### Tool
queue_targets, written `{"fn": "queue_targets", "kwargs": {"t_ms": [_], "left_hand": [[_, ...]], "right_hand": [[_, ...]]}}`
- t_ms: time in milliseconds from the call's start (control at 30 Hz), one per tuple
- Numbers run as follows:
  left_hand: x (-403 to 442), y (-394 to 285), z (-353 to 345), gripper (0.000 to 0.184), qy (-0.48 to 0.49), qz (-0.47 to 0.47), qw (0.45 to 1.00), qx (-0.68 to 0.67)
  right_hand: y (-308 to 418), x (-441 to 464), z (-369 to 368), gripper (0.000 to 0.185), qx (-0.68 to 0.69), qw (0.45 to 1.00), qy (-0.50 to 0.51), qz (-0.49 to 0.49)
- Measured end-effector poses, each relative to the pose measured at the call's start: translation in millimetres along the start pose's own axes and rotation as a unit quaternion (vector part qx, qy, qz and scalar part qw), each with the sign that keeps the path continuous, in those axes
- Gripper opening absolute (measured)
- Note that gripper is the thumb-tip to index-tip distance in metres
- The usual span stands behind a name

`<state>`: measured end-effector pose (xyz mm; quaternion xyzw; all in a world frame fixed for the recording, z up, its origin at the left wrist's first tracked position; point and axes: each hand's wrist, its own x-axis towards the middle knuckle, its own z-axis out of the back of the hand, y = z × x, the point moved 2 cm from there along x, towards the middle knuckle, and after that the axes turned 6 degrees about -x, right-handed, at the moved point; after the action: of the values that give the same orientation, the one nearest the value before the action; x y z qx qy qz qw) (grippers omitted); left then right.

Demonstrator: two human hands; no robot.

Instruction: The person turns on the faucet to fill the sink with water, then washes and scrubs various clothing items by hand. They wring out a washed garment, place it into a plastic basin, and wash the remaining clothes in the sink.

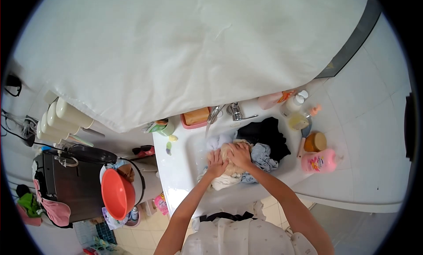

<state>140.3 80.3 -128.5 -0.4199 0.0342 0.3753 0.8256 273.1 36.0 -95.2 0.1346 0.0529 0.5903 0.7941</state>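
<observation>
In the white washbasin (176,173), my left hand (216,163) and my right hand (239,154) are side by side on a wet cream garment (229,169). Both hands grip and press into its folds, their fingers curled on the cloth. A light blue garment (263,158) lies against it on the right, and a black garment (266,136) is bunched behind that. Near the tap, a pale white bundle (219,141), cloth or suds, touches the cream garment. From the chrome tap (235,111), a spout reaches over the basin; a thin stream of water seems to fall from it.
A soap bar (197,116) sits in a pink dish behind the basin. Several bottles, including a pink bottle (319,161), and an amber jar (315,141) stand along the right ledge. At left are a red-orange basin (118,194) and a dark washing machine (75,189). White fabric (176,48) hangs ahead.
</observation>
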Motion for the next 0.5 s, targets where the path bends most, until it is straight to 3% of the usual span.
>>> {"fn": "queue_targets", "kwargs": {"t_ms": [233, 300, 367, 400, 467, 500], "left_hand": [[22.8, 5.4, -5.5, 0.062, 0.023, 0.045, 0.999, 0.014], [24.0, 13.9, -15.0, 0.060, 0.029, 0.059, 0.998, 0.020], [30.6, 27.1, -25.1, 0.061, -0.044, -0.036, 0.997, 0.061], [33.3, 27.3, -23.9, 0.061, -0.048, -0.040, 0.996, 0.063], [27.8, 16.0, -15.7, 0.060, 0.012, 0.050, 0.999, 0.012], [20.7, 12.7, -15.3, 0.060, 0.015, 0.046, 0.999, 0.014]], "right_hand": [[-6.0, 26.7, -15.0, 0.029, -0.050, 0.998, -0.035, -0.016], [-9.2, 28.2, -20.2, 0.027, -0.060, 0.997, 0.017, -0.046], [-12.2, 25.5, -22.4, 0.029, -0.016, 0.998, -0.017, -0.054], [-13.6, 27.5, -21.7, 0.031, 0.029, 0.996, -0.051, -0.061], [-14.0, 32.9, -14.5, 0.033, 0.044, 0.997, -0.030, -0.062], [-14.1, 31.0, -10.8, 0.037, 0.061, 0.996, -0.001, -0.068]]}}
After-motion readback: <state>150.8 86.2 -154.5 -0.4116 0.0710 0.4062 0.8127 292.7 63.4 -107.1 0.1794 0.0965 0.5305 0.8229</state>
